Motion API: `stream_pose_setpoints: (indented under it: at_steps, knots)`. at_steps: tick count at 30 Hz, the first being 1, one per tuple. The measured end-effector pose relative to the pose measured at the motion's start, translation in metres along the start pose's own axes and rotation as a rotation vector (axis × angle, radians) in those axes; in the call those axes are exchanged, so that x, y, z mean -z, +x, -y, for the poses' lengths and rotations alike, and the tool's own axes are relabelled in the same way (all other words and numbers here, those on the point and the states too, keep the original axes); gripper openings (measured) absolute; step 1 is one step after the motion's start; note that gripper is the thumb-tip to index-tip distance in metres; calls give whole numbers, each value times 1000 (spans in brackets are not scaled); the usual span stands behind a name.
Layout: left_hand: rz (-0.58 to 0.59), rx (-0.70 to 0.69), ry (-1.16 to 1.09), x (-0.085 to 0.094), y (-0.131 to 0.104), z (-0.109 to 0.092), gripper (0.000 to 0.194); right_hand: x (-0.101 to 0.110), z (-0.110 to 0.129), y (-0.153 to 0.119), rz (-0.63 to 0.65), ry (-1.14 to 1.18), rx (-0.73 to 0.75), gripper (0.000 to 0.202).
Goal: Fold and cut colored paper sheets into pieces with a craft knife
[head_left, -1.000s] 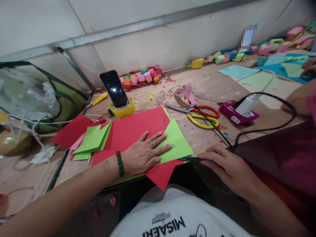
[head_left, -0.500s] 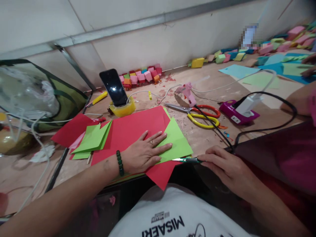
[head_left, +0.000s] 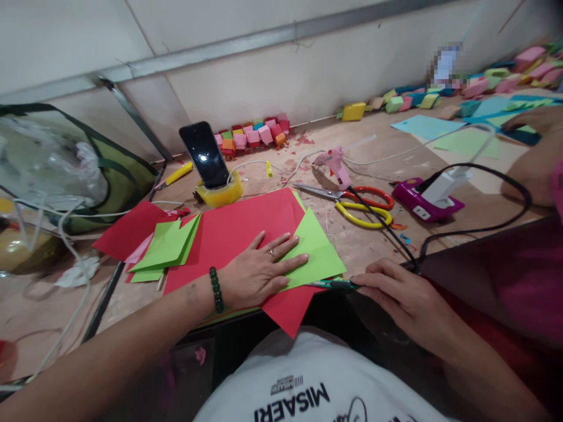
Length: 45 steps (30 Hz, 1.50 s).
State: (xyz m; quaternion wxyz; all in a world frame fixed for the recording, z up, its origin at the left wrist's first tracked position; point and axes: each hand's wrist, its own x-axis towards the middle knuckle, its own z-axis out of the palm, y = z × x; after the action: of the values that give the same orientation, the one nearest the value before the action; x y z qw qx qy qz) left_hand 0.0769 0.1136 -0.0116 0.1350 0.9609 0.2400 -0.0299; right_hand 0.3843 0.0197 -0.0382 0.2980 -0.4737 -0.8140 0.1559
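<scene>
My left hand (head_left: 255, 275) is spread flat, fingers apart, gripping nothing; it presses the green sheet (head_left: 319, 252) onto the red paper (head_left: 237, 225) near the edge of the table (head_left: 338, 249) closest to me. My right hand (head_left: 402, 293) holds the cutter (head_left: 338, 284) between closed fingers, its blade end pointing left along the lower edge of the green sheet. I cannot tell how deep the tip goes. A red corner (head_left: 290, 310) juts out below the green sheet towards my shirt (head_left: 308, 381). Left of the red paper lie folded green pieces (head_left: 162, 249), with a red piece (head_left: 134, 234) partly under them. Behind, the phone (head_left: 206, 153) leans upright in the yellow tape roll (head_left: 223, 192), with the yellow knife (head_left: 178, 173) to its left and small paper blocks (head_left: 251, 138) along the wall. To the right, the scissors (head_left: 321, 191), with 1 red and 1 yellow handle, lie just beside the pink glue gun (head_left: 336, 165); the purple power strip (head_left: 420, 198) sits beyond them. At far right, another person's hand (head_left: 534, 120) is over blue and green papers (head_left: 512, 120).
</scene>
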Motion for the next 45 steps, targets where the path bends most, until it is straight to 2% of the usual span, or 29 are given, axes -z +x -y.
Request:
stream_pose_setpoints:
  at_steps: [8,17,29,45]
  knots:
    - [-17,-26,-14,-4,20,-22,54,4,-8,-13,-15,-23,18,19]
    - [-10,-28,18,-3,10,-10,54,-3,-1,-10,-42,8,33,17]
    - [3,-29,-1,-2,11,-10,53,4,-3,-15,-49,17,42,21]
    - [11,-29,13,-4,11,-9,53,-1,-2,-12,-60,55,65,21]
